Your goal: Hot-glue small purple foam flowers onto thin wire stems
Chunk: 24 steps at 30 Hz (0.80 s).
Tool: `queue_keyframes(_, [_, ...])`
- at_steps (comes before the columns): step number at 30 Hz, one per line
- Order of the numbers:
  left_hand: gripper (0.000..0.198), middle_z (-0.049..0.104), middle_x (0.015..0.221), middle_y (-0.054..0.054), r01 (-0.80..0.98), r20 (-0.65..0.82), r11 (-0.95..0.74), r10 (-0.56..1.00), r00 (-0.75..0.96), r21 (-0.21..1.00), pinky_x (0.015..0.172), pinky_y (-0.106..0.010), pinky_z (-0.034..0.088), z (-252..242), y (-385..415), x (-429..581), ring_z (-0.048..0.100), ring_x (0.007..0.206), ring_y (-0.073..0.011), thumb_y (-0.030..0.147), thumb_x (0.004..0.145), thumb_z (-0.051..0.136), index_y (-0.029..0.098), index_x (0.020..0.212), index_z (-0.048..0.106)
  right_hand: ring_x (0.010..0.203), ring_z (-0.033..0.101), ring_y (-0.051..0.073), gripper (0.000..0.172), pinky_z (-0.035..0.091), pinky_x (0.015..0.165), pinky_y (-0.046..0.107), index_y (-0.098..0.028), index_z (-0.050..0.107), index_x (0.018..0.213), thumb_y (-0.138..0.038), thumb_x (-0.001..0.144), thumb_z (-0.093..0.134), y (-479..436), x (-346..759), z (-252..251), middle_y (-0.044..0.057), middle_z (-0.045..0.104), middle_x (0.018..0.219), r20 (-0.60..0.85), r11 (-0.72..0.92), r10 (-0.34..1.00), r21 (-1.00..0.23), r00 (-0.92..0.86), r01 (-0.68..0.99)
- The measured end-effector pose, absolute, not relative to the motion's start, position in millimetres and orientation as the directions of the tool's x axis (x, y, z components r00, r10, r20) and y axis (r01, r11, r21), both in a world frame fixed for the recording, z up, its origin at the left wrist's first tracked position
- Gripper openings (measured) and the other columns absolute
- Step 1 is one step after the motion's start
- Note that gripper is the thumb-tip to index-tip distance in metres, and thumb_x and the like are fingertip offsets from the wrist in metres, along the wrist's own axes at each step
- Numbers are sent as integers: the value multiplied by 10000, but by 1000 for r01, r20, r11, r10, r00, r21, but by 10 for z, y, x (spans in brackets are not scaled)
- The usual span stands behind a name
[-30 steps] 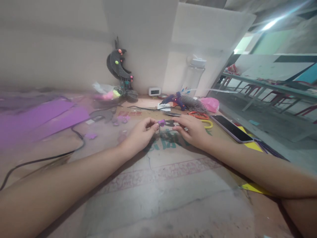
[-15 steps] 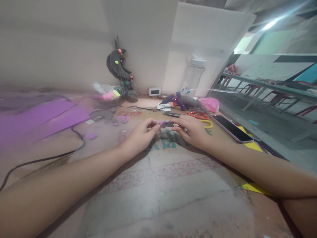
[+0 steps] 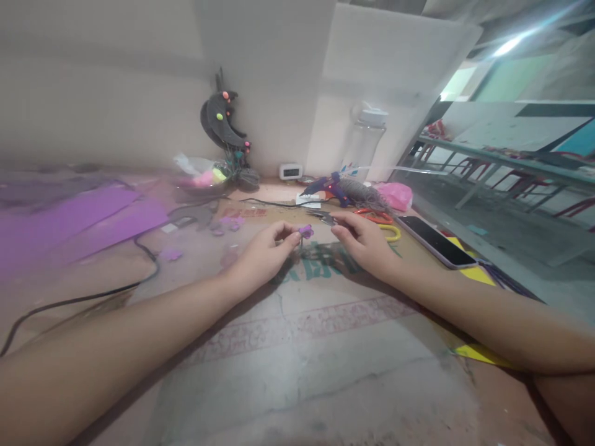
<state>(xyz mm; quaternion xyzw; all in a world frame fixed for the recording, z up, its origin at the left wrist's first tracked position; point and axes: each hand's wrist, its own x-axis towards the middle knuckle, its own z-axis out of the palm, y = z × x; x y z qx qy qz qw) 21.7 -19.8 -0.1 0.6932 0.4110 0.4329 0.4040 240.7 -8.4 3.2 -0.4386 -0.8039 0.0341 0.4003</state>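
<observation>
- As cardboard (image 3: 307,291) spreads beneath, the right hand (image 3: 365,243) seems to grip a dark-tipped tool (image 3: 328,218).
- Left hand (image 3: 269,248), pinched narrow, holds a small purple flower (image 3: 305,231) over the cardboard, apart from the tool.
- Likely step: shaping the flower; the next touch calls for steadiness.

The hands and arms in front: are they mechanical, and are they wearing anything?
No, they're human. The left hand and right hand have no gloves; the left forearm and right forearm show no sleeve, watch or bracelet.
</observation>
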Motion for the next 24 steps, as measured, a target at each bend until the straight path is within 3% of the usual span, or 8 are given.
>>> queue_keyframes(3, [175,625,784,-9,211,261,-327,921,289,921,678,-266,438,2,-199,223,560,705,-137,341,873,550,188,789,569,655,583,162,255,449,609,280,-173,653,1019,-377,886,579,-178,2307,94,23,668,806,482,506,845,-577,-232,641])
queue_keyframes(5, [183,623,786,-8,218,266,-332,922,282,918,677,-264,436,-7,-194,221,560,706,-136,351,878,546,190,794,571,692,598,170,258,464,646,291,-172,645,1036,-369,886,573,-209,2273,110,31,675,842,450,503,855,-592,-259,630])
queue_keyframes(11, [168,625,781,-10,255,284,-345,927,246,904,694,-264,455,-18,-173,209,573,736,-147,339,878,531,191,819,584,1063,596,240,329,456,934,397,-165,559,1231,-292,945,458,-15,2382,6,119,635,1170,539,597,776,-458,-328,659])
queue_keyframes(16, [186,613,733,-4,254,239,-301,939,249,919,687,-271,467,-5,-184,214,587,705,-155,365,855,545,195,786,575,924,620,222,411,503,859,397,-159,503,1325,-252,925,488,2,2433,25,113,641,1097,475,599,783,-400,-403,693])
queue_keyframes(20, [213,644,786,-14,294,244,-313,937,250,903,694,-270,455,-26,-174,194,595,743,-164,400,858,542,199,812,593,1069,606,243,440,485,941,416,-189,493,1335,-275,906,539,-183,2650,124,114,634,1186,464,582,784,-319,-412,748])
queue_keyframes(24, [237,646,777,-7,331,214,-291,944,250,898,663,-266,443,-32,-163,179,594,729,-165,431,856,538,202,832,596,1169,575,291,389,445,1004,468,-183,557,1273,-318,910,514,-305,3314,162,140,617,1271,454,394,843,-159,-288,905])
